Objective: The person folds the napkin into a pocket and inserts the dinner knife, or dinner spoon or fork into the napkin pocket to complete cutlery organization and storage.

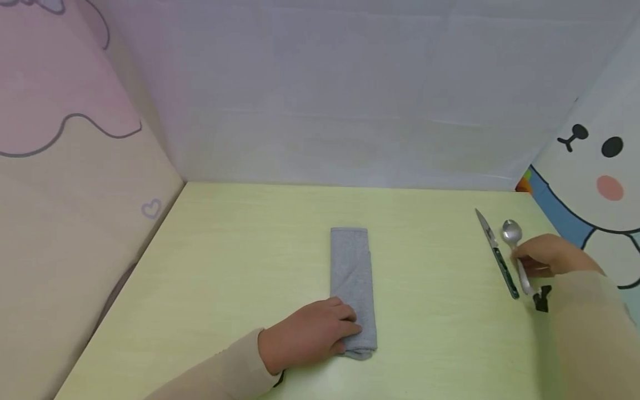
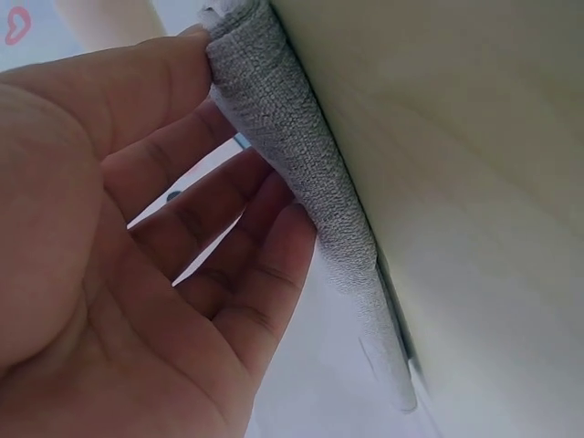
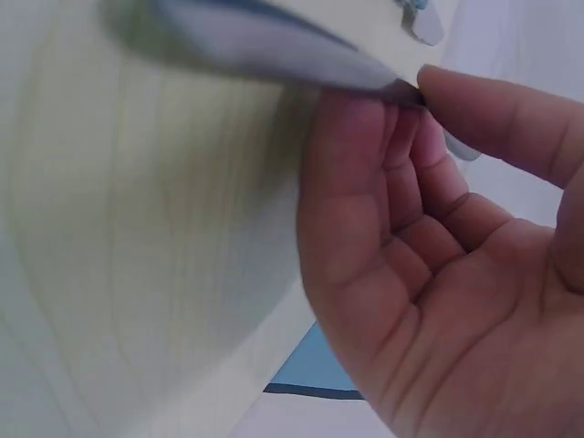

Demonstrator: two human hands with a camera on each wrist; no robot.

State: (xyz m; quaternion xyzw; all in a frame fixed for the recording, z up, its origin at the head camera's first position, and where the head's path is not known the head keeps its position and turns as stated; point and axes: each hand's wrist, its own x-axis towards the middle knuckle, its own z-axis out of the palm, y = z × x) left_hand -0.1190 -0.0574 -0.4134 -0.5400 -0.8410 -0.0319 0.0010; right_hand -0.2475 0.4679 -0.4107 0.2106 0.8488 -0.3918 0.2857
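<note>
A folded grey cloth (image 1: 351, 266) lies as a long narrow strip on the table. My left hand (image 1: 312, 333) rests on its near end, fingers loosely bent over the fabric. In the left wrist view, the thumb and fingertips touch the edge of the cloth (image 2: 292, 137). Over at the right, my right hand (image 1: 542, 255) pinches a metal spoon (image 1: 512, 230) by its handle, bowl pointing away. The right wrist view shows the spoon's handle (image 3: 274, 46) between thumb and fingers. Just left of the spoon lies a knife (image 1: 504, 271) with a dark green handle.
The pale yellow table (image 1: 240, 250) ends at a white back wall (image 1: 320, 111). A printed side panel (image 1: 75, 222) stands at the left, and another with a cartoon face (image 1: 595, 166) rises close beside my right hand.
</note>
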